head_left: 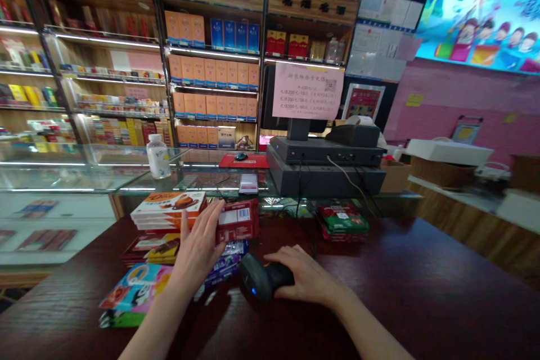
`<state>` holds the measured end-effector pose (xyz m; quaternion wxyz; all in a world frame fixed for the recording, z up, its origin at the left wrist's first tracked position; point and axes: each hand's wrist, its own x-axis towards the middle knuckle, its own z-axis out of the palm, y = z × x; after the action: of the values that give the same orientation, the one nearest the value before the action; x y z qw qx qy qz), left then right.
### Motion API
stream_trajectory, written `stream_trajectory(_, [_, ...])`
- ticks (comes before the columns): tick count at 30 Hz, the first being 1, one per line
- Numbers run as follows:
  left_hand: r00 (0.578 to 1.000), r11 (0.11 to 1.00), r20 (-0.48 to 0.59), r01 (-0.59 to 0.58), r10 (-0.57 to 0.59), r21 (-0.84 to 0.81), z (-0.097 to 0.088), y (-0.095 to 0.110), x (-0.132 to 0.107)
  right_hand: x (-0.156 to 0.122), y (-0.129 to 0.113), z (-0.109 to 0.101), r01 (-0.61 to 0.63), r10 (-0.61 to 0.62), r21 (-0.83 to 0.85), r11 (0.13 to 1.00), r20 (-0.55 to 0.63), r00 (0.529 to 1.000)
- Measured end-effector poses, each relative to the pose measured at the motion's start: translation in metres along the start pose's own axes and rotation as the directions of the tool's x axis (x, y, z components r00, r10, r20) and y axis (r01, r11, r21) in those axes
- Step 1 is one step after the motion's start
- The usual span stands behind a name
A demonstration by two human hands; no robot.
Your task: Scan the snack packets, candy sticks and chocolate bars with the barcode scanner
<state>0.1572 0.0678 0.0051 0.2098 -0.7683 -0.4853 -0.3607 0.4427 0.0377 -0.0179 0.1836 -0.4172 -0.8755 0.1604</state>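
Note:
The fingers of my left hand [201, 242] are around the left end of a red packet [235, 222], whose white label and barcode face up toward me. My right hand [306, 275] is wrapped around the handle of a black barcode scanner [258, 278] with a small blue light on it. Beneath and beside my left hand are white-and-orange boxes [164, 208] in a stack, yellow packets [164, 247] and purple packets [225, 264]. Closer to me lies a colourful packet [135, 287] with a panda picture. My left hand hides part of these goods.
Red and green packets [343, 219] are stacked on the dark table [379, 292] at right. Behind stand a point-of-sale terminal [323, 149] with trailing cables, a white bottle [157, 156], a phone-like device [248, 184] and a mouse [241, 156] on the glass counter.

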Motion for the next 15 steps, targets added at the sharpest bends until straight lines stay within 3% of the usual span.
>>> stream_trajectory(4, [1.0,1.0,-0.005,-0.02,0.02,-0.016,0.001,0.003,0.0,-0.004,-0.003,-0.009,0.026,-0.025,0.027,0.999,-0.037,0.999])
stream_trajectory(7, [0.999,0.999,-0.013,-0.045,0.044,-0.031,0.001,0.006,0.001,-0.003,-0.001,-0.01,0.002,0.013,0.091,0.996,-0.166,0.986])
stream_trajectory(11, [0.994,0.993,0.005,-0.105,0.106,-0.046,0.001,0.01,0.002,0.004,0.009,-0.003,-0.047,0.151,0.265,0.963,-0.389,0.909])
stream_trajectory(15, [0.989,0.987,0.012,-0.146,0.147,-0.06,0.002,0.017,0.003,0.013,0.013,0.0,-0.022,0.292,0.482,0.876,-0.492,0.82])
